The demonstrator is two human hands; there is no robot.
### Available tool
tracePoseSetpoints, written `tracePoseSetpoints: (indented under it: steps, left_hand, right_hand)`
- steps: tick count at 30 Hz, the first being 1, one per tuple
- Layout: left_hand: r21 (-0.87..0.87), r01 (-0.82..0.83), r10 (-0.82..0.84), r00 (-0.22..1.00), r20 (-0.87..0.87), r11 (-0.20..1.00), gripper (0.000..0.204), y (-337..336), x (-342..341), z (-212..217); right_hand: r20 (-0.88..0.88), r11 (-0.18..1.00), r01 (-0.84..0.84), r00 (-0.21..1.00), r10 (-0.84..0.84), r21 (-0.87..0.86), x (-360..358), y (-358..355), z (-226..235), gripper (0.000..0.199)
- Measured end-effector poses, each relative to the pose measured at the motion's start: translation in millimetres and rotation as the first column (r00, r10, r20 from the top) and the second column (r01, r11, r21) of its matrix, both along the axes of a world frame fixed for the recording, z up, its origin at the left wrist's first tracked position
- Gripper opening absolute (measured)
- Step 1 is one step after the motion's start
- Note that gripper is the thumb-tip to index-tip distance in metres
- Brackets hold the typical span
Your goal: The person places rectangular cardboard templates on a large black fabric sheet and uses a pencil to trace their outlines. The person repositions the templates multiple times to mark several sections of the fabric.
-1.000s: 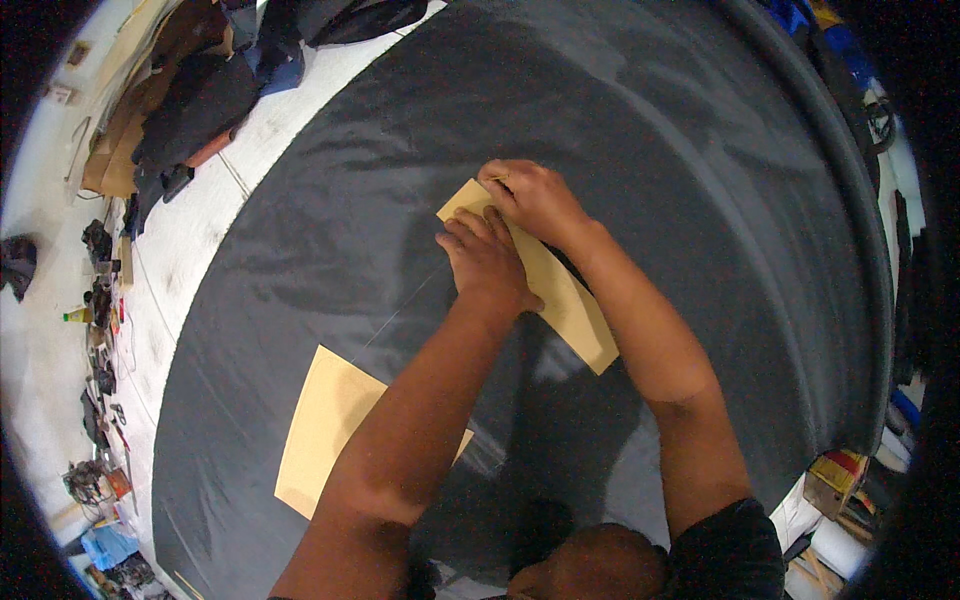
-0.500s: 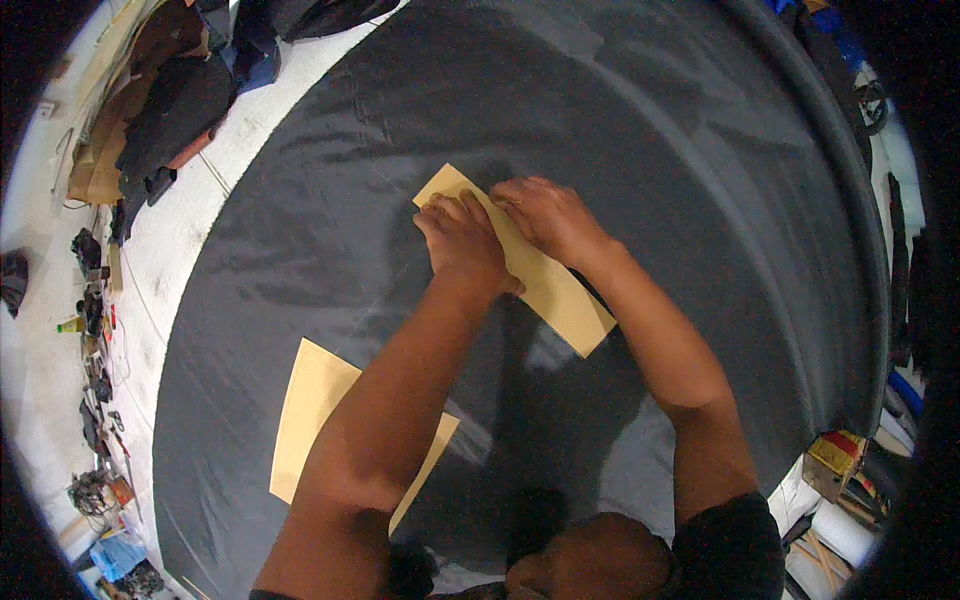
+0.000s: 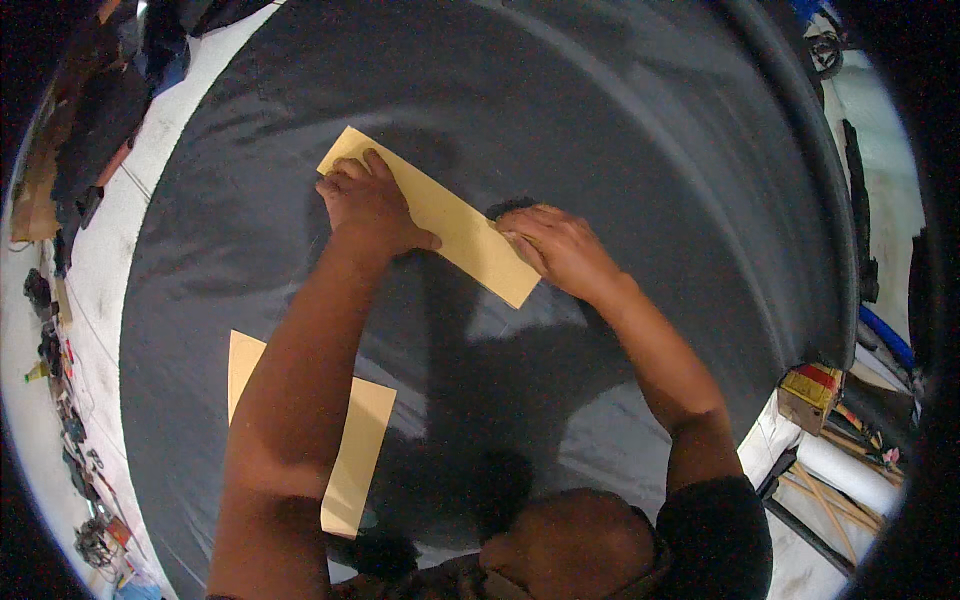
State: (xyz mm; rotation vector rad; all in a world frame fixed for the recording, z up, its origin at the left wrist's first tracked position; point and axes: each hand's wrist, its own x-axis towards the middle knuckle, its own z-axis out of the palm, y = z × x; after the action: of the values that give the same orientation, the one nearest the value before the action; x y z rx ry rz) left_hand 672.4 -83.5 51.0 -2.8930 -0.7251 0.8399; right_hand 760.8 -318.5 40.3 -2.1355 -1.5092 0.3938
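A long tan cardboard strip (image 3: 447, 218) lies slanted on a large dark sheet of material (image 3: 640, 330). Across its far left end, my left hand (image 3: 372, 208) rests with fingers and thumb spread, pressing it down. My right hand (image 3: 562, 248) is closed at the strip's far long edge, close to its near right end. Its fingertips are pinched together, and what is between them is too small to make out. Nearer to me, below my left forearm, lies a second, wider tan cardboard piece (image 3: 362, 440), partly covered by that arm.
Along the right runs a thick rolled fold (image 3: 838, 220) of the dark material. A red and yellow box (image 3: 810, 390) stands at the lower right, near a white roll (image 3: 848, 472) and thin sticks. Cluttered tools and cables (image 3: 75, 430) line the pale floor at left.
My right hand has slid along the strip's far edge, from near its far end toward its near right end. My left hand keeps pressing the strip. The whole view has shifted.
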Motion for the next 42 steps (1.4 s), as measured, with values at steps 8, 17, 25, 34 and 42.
tracePoseSetpoints:
  steps: [8, 17, 25, 34, 42]
  left_hand:
    - [-0.018, 0.006, -0.005, 0.999, 0.040, 1.000, 0.143, 4.3, -0.9, -1.5]
    - [-0.042, -0.020, 0.020, 1.000, -0.001, 0.999, 0.142, 1.6, 1.9, 3.8]
    - [-0.111, -0.126, 0.154, 0.938, 0.309, 0.986, 0.127, 63.5, -31.3, -4.0]
    - [-0.143, -0.055, 0.110, 0.905, 0.411, 0.988, 0.084, 159.1, -57.4, -16.5]
    - [-0.103, -0.195, 0.220, 0.896, 0.386, 0.975, 0.093, 182.3, -33.8, -24.4]
  right_hand:
    - [0.001, 0.994, 0.095, 0.996, -0.095, -0.053, -19.0, -59.7, 8.4, 0.016]
    - [-0.039, 0.936, 0.329, 0.944, -0.327, 0.125, -37.9, -80.1, 12.1, 0.014]
    - [-0.258, 0.745, 0.617, 0.786, -0.562, 0.253, -135.2, -131.3, -16.3, 0.011]
    - [-0.587, 0.736, 0.663, 0.545, -0.599, -0.135, -226.6, -142.2, -16.1, 0.015]
    - [-0.606, 0.869, 0.453, 0.640, -0.473, -0.199, -276.9, -138.3, 5.6, 0.013]
